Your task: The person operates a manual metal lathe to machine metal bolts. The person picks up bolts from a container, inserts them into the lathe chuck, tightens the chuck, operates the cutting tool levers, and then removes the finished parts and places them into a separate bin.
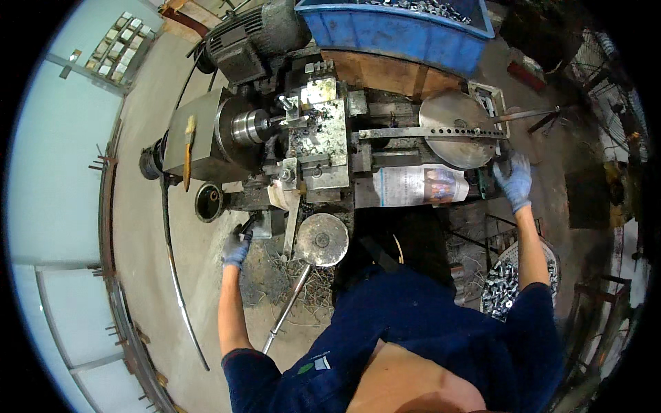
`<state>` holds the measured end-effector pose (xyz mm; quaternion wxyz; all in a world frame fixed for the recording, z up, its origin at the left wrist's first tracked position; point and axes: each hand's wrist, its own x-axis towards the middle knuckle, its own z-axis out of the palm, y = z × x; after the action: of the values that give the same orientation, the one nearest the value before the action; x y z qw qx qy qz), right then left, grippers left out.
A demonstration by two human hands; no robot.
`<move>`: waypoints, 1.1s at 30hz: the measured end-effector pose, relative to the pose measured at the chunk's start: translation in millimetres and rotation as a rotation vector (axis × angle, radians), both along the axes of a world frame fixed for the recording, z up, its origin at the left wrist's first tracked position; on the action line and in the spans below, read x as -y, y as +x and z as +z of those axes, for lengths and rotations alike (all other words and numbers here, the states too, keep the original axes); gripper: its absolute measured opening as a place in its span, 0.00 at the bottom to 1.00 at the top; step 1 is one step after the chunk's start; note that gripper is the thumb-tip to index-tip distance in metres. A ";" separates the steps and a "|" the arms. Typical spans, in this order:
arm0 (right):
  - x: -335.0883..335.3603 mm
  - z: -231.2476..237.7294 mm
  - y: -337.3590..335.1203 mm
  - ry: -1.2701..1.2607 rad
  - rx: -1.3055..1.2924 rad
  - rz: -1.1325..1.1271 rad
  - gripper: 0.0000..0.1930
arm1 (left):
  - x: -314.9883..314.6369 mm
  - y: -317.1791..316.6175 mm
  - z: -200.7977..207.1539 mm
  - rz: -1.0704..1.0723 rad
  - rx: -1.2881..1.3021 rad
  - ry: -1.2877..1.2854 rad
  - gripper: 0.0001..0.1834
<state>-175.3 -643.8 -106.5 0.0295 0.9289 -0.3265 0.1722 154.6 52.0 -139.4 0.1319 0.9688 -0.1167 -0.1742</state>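
Observation:
A small lathe-like machine stands in front of me. My left hand (pixel 236 249), in a grey-blue glove, is closed around a short dark lever (pixel 250 223) at its near left side. My right hand (pixel 514 180), gloved alike, is by the right end of the machine, beside a large round metal disc (pixel 451 146). Its fingers look stretched out, with dark fingertips against dark parts. A flat bar with a row of holes (pixel 406 132) lies across the disc. Left of the metal-chip-strewn tool slide (pixel 318 144) sits the round chuck (pixel 249 126).
A blue bin (pixel 399 34) of metal parts stands behind the machine, near a motor (pixel 255 38). A brush (pixel 188 155) lies on the headstock. Printed paper (pixel 420 186) covers the front. A smaller disc with a long handle (pixel 321 239) juts toward me. Right of me is a parts basket (pixel 502 289).

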 end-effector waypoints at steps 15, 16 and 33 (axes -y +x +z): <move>-60.9 54.2 -20.1 0.382 0.026 -0.128 0.19 | 24.7 14.9 -70.7 -0.010 0.111 0.182 0.29; -51.1 56.7 -11.2 0.312 0.127 -0.016 0.18 | 34.4 21.0 -46.8 -0.033 0.078 0.309 0.27; -326.2 212.0 328.3 -0.137 -0.473 1.036 0.29 | -178.8 -16.6 157.9 0.465 0.582 -0.098 0.22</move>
<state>153.0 -317.7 105.5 0.0736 0.9769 0.1986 -0.0278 138.0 230.8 18.5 0.1756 0.9709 0.0654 0.1490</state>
